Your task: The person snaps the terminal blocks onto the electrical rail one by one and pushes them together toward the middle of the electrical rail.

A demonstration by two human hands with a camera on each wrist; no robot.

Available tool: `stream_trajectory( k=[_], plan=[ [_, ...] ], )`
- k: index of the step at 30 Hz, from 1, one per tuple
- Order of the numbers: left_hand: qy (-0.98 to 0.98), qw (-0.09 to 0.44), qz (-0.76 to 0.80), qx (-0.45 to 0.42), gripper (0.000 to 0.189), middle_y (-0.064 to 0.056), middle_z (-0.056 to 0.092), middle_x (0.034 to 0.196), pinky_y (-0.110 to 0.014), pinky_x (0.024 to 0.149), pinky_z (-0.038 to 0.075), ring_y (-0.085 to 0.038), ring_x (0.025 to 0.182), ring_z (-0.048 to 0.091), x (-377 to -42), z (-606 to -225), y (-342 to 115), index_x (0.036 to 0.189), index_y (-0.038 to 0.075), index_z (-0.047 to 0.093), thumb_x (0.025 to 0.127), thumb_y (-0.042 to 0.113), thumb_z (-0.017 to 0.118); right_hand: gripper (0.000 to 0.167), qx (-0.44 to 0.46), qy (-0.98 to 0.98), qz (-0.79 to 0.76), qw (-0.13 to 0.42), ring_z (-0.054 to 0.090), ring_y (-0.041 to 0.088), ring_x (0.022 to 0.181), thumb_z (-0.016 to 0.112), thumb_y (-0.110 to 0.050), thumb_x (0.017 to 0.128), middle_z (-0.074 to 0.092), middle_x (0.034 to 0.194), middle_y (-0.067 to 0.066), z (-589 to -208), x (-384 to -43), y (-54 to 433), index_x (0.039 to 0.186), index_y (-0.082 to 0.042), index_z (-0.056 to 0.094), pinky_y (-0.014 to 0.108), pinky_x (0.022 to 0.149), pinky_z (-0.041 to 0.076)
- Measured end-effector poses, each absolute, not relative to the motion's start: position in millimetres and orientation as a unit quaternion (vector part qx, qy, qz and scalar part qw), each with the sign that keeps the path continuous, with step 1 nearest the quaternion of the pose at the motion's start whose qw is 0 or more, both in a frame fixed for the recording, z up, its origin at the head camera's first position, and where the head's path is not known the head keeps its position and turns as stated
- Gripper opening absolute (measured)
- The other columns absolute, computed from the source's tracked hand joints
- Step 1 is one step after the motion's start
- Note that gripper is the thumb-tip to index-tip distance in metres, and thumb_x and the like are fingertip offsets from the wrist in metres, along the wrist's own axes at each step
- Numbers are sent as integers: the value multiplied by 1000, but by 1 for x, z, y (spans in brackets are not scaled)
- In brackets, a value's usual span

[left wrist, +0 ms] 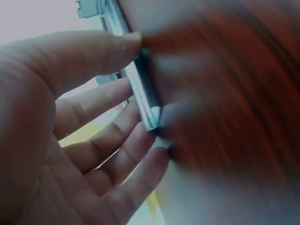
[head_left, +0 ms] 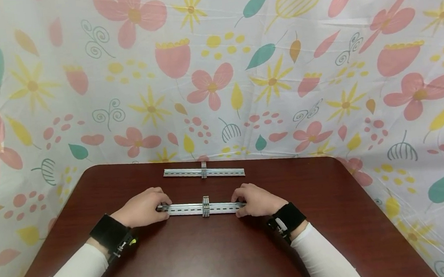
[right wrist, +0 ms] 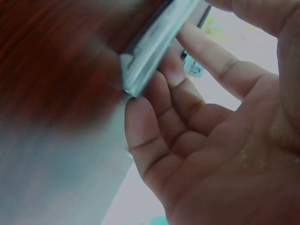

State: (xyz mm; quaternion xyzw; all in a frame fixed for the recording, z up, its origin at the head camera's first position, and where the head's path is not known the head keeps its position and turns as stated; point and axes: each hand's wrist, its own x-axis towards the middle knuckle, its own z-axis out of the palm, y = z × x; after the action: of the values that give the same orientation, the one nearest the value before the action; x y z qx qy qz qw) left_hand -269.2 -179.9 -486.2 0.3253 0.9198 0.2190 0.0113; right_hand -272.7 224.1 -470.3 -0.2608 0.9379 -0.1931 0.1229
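Note:
A slotted metal DIN rail [head_left: 188, 209] lies crosswise on the table in front of me, with a small cluster of thin grey pieces [head_left: 206, 206] across its middle. My left hand [head_left: 143, 208] pinches the rail's left end; in the left wrist view the thumb [left wrist: 108, 51] presses one long side and the fingers reach the other. At the opposite end, my right hand [head_left: 260, 200] holds the rail between thumb and fingers. The right wrist view shows that rail end [right wrist: 145, 58] against the fingertips. Whether the rail is slightly raised, I cannot tell.
A second slotted rail [head_left: 185, 173], with a similar grey cluster [head_left: 204, 170] across its middle, lies farther back near the table's rear edge. The dark brown table [head_left: 201, 261] meets a flower-printed curtain [head_left: 213, 126] at the back. Each wrist wears a black band [head_left: 110, 233].

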Motion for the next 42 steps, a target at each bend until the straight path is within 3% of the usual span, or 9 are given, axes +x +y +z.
stream_trajectory(
  k=[21, 42],
  plan=[
    [943, -1, 221, 250, 25, -4, 66, 112, -46, 91, 55, -27, 107, 60, -310, -497, -172, 122, 9, 83, 99, 20, 82, 29, -209, 957, -189, 76, 55, 27, 119, 85, -22, 102, 63, 125, 6, -485, -307, 227, 128, -14, 77, 44, 97, 50],
    [950, 6, 237, 204, 37, -10, 63, 117, -49, 88, 56, -32, 111, 57, -327, -500, -164, 134, 6, 79, 101, 24, 81, 33, -194, 964, -170, 66, 54, 34, 118, 79, -21, 106, 60, 122, 11, -482, -321, 227, 136, -9, 75, 50, 99, 50]
  ],
)
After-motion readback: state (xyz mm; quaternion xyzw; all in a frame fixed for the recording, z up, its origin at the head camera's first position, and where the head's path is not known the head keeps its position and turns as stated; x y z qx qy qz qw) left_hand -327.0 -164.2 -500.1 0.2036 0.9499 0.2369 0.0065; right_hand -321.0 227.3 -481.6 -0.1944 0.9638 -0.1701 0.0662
